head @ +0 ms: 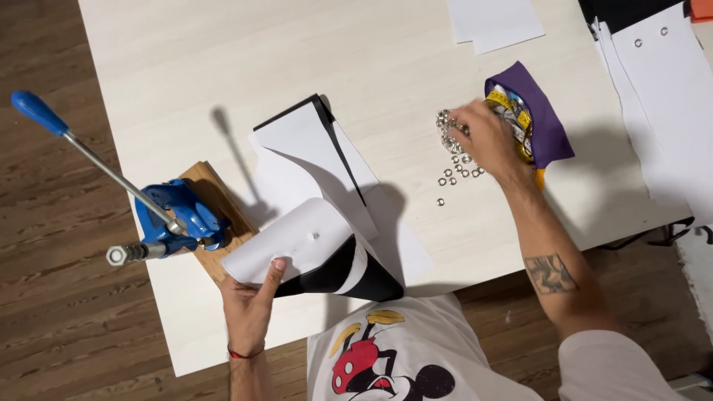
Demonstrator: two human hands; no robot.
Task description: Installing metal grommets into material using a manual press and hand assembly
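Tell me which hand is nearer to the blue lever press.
Left. The left hand holds the curled white sheet just right of the blue lever press; the right hand is far across the table at the metal eyelets.

We see one package: a purple pouch (pixel 546 119) with yellow inside, lying open near the table's (pixel 186 67) right edge.

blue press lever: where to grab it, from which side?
Probably by the blue knob capping the long metal rod, farthest from the press body. Come from the table's left edge: the handle juts out over the wood floor, unobstructed there. The left hand is nearest, now holding the curled white sheet.
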